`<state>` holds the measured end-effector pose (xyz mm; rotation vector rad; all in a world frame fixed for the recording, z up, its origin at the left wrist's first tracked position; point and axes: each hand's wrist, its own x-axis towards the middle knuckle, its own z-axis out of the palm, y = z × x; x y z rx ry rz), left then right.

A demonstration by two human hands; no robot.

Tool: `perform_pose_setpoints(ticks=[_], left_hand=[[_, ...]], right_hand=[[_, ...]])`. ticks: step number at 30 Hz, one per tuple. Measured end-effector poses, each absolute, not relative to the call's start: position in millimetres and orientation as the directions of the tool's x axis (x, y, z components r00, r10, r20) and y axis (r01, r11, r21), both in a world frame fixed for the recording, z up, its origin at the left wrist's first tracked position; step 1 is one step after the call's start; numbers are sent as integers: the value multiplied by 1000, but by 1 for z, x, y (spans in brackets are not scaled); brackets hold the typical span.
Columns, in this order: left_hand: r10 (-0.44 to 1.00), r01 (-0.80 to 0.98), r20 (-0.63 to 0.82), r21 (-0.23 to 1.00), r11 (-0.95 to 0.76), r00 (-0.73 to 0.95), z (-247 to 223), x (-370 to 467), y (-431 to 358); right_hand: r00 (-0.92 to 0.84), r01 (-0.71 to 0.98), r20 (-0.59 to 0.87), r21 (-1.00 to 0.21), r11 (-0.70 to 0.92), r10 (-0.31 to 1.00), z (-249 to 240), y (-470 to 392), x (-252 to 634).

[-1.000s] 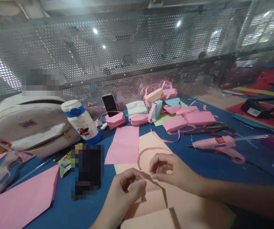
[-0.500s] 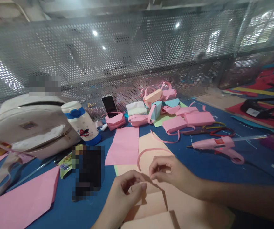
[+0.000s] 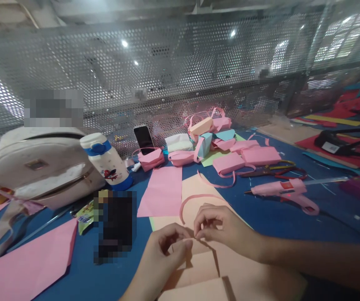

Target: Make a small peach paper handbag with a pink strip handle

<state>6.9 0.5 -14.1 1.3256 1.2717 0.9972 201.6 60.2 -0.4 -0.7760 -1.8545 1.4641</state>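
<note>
A folded piece of peach paper (image 3: 199, 265) lies at the bottom middle, creased into panels, over a flat peach sheet (image 3: 245, 267). My left hand (image 3: 170, 246) pinches the far edge of the folded paper between thumb and fingers. Just to its right, my right hand (image 3: 214, 223) has its fingertips drawn together at the far corner of the same paper. Whether the right fingers grip that corner or only touch it is hard to make out. A thin pink paper strip (image 3: 183, 209) curves on the sheet beyond both hands.
A pink glue gun (image 3: 283, 190) rests at right, near scissors (image 3: 270, 169). Small pink paper bags (image 3: 230, 162) stand at the back beside a phone (image 3: 143, 140). At left are a bottle (image 3: 106, 163), a white backpack (image 3: 45, 167) and pink paper (image 3: 32, 259). Perforated metal (image 3: 167, 62) rises behind.
My right hand has shifted slightly left, bringing its fingertips closer to my left hand at the paper's far edge. The left hand and folded paper stay nearly still.
</note>
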Motion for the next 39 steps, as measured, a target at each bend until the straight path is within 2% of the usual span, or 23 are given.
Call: perform_pose_setpoints(ticks=[14, 39], left_hand=[[994, 217, -62, 975, 42, 86, -16, 7, 0], [994, 194, -85, 979, 70, 73, -15, 6, -1]], right_hand=[[-623, 79, 122, -973, 217, 773, -6, 60, 202], [-644, 80, 123, -971, 226, 755, -7, 59, 202]])
